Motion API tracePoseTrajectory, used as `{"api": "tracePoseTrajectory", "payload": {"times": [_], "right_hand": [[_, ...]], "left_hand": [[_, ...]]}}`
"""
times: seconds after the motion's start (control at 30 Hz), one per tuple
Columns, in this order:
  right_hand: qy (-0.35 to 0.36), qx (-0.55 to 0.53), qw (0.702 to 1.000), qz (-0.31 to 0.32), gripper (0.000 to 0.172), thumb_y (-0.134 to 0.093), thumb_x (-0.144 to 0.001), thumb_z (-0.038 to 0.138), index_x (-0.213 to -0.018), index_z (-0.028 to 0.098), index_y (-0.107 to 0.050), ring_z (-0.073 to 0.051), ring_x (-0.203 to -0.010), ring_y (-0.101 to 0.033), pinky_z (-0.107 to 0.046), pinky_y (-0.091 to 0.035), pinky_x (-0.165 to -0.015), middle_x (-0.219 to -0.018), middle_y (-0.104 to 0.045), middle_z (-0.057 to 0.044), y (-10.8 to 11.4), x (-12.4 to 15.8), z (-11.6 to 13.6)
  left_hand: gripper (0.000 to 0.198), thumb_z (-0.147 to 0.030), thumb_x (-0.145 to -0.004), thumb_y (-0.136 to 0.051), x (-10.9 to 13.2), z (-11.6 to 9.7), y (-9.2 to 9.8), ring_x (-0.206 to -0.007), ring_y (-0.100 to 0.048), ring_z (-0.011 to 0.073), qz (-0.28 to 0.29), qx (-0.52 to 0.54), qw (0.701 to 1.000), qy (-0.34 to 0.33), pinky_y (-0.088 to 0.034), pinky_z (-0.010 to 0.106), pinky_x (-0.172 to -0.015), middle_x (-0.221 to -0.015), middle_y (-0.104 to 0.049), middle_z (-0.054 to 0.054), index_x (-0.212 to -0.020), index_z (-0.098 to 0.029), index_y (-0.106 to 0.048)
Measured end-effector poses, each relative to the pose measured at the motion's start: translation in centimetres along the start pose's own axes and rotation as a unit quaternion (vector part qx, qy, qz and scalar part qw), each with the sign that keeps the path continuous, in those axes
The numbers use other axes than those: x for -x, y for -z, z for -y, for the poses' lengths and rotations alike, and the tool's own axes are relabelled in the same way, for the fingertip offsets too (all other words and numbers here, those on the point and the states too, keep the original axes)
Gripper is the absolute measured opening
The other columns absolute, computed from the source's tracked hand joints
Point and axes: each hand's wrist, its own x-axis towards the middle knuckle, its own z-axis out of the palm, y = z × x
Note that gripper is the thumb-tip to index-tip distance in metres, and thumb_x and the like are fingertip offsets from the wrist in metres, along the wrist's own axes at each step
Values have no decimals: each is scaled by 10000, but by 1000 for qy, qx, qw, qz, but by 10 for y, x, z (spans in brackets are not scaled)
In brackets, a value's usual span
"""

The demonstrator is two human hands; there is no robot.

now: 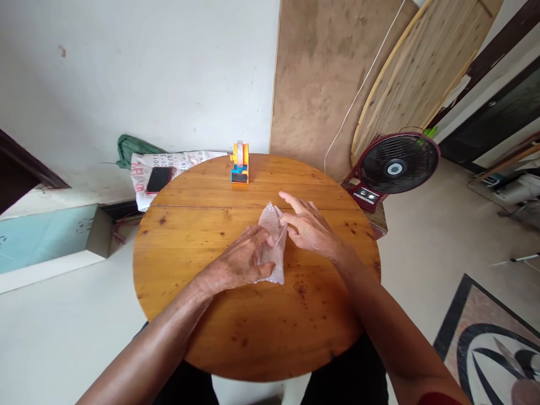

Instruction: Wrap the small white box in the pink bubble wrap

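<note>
Left hand (242, 256), thumb and fingers spread, lies over the translucent wrap (277, 274) mid-surface (189, 236). Right hand (311, 228) meets the wrap's right edge, whether pinching cannot be told; an uneven pull there could skew the fold.

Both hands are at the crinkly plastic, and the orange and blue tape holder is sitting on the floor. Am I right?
Nearly! In the head view, the tape holder is on the wooden table, near its far edge. The left hand and the right hand are both at the crinkly plastic, as you said.
</note>
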Motion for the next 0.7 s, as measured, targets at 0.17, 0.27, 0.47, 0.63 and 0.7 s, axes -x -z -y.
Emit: {"api": "tracePoseTrajectory", "payload": {"times": [0.17, 0.27, 0.47, 0.63, 0.7], "right_hand": [[-7, -68, 996, -65, 175, -504, -793, 93, -830, 204, -635, -279, -1281, -459, -491, -381, -1026, -1523, -321, -62, -6, 4, -12], [-14, -103, 990, -98, 179, -503, -815, 117, -867, 213, -645, -259, -1261, -480, -471, -411, -1012, -1494, -366, -68, -21, 4, -16], [-37, -101, 988, -109, 176, -519, -833, 135, -900, 206, -665, -255, -1272, -478, -455, -388, -1031, -1457, -425, -107, -42, -6, -14], [-47, -87, 989, -106, 170, -558, -807, 129, -902, 195, -683, -269, -1303, -449, -447, -363, -1046, -1454, -431, -129, -54, -13, -11], [-59, -86, 989, -105, 198, -591, -794, 147, -960, 203, -682, -273, -1301, -450, -451, -360, -1050, -1457, -429, -124, -59, -14, -11]], "left_hand": [[386, -239, -722, -627, 0, 2, 0, -956, -555, 200, 16, 14, 1000, 21, -473, 335, -829, -1102, -544, 29, -1089, -249, -509], [425, -235, -728, -620, 0, 0, 1, -981, -550, 194, 28, 27, 999, 27, -467, 337, -861, -1158, -532, 30, -1135, -254, -503], [551, -259, -744, -622, 1, 4, -3, -956, -575, 207, 38, 46, 996, 64, -500, 356, -835, -1172, -556, 58, -1260, -246, -429], [707, -205, -741, -626, 1, 4, -3, -1231, -483, 249, 15, 30, 999, 1, -450, 397, -1009, -1388, -448, 68, -1394, -297, -370], [593, -193, -748, -610, 0, 2, -2, -1271, -456, 260, 19, 5, 1000, -24, -439, 414, -1031, -1392, -440, 69, -1320, -285, -486]]}}
